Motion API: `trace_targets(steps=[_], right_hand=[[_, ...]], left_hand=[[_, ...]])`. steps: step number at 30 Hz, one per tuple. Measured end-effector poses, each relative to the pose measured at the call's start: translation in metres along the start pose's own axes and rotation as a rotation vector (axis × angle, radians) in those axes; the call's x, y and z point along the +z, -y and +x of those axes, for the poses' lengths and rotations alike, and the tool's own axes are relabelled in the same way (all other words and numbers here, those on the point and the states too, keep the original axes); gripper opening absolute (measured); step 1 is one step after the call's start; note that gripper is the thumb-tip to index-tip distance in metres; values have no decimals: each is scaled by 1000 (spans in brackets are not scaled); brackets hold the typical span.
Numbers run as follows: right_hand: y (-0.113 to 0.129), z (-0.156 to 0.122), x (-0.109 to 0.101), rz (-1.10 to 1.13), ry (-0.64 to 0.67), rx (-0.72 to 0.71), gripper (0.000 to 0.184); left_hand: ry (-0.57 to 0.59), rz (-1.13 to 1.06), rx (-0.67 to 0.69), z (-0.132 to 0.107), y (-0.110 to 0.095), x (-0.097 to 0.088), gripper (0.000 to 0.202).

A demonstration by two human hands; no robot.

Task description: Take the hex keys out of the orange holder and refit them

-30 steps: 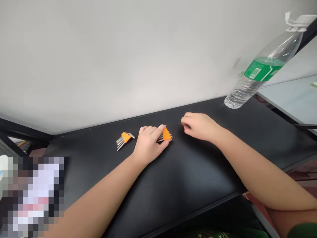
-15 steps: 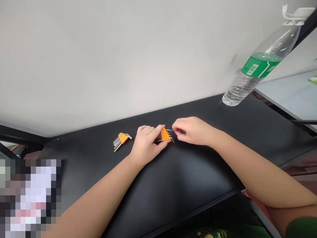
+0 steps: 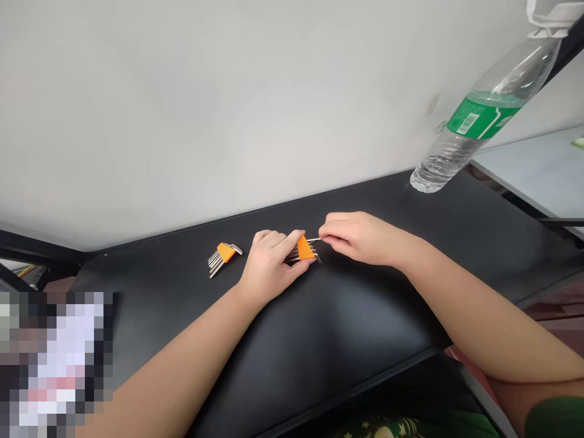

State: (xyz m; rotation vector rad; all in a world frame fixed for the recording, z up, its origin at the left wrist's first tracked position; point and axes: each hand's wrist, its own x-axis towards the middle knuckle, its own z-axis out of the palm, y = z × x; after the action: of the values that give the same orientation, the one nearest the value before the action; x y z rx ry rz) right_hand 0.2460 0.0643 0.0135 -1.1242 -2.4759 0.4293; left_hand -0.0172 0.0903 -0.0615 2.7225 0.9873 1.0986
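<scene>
1. Left hand (image 3: 275, 260) gripped loaded orange hex-key holder (image 3: 305, 248), at hand's 2 o'clock.
2. Right hand (image 3: 349, 238) pinched one hex key (image 3: 316, 239), reaching holder's 1 o'clock edge; insertion depth unclear.
3. Second hex-key set (image 3: 226, 252) lay on worktop (image 3: 365, 316), left hand's 9 o'clock.
4. Water bottle (image 3: 483, 115) stood at right hand's 2 o'clock.

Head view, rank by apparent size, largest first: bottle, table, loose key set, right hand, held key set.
1. Table
2. Bottle
3. Right hand
4. Loose key set

Held key set: not ranked against the loose one; the left hand hides part of it.
</scene>
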Motion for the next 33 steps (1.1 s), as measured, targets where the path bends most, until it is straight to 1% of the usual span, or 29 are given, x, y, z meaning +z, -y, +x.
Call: trace_targets(steps=[4, 7, 10, 12, 13, 16, 18, 20, 25, 27, 30, 32, 33], right_hand=[[-2, -1, 1, 4, 10, -8, 22], [-2, 0, 7, 26, -44, -21, 28], [0, 4, 18, 110, -90, -55, 29], [1, 8, 24, 216, -131, -45, 27], [1, 10, 27, 290, -159, -16, 24], [-2, 14, 33, 609, -219, 149, 14], [-4, 16, 37, 839, -202, 246, 9], [-6, 19, 42, 1007, -179, 305, 10], [-7, 23, 52, 1256, -167, 374, 21], [-6, 23, 53, 1374, -106, 418, 28], [-5, 23, 55, 1529, 40, 482, 38], [-6, 23, 56, 1548, 96, 484, 39], [-7, 23, 56, 1510, 95, 479, 38]], left_hand=[[7, 0, -1, 0, 0, 0, 42], [10, -1, 24, 2, -3, -2, 39], [21, -11, 31, 5, -5, -5, 34], [25, -21, 28, 6, -6, -6, 31], [27, -26, 22, 6, -5, -6, 32], [21, -33, -19, 5, -4, -5, 34], [4, -36, -22, 5, -3, -4, 35], [-6, -42, -4, 5, -3, -4, 34], [-4, -52, 11, 6, -6, -6, 33], [-15, -62, 19, 6, -6, -6, 36], [-39, -77, 38, 4, -6, -6, 39], [-56, -78, 37, 4, -6, -6, 39], [-60, -75, 31, 4, -5, -5, 38]])
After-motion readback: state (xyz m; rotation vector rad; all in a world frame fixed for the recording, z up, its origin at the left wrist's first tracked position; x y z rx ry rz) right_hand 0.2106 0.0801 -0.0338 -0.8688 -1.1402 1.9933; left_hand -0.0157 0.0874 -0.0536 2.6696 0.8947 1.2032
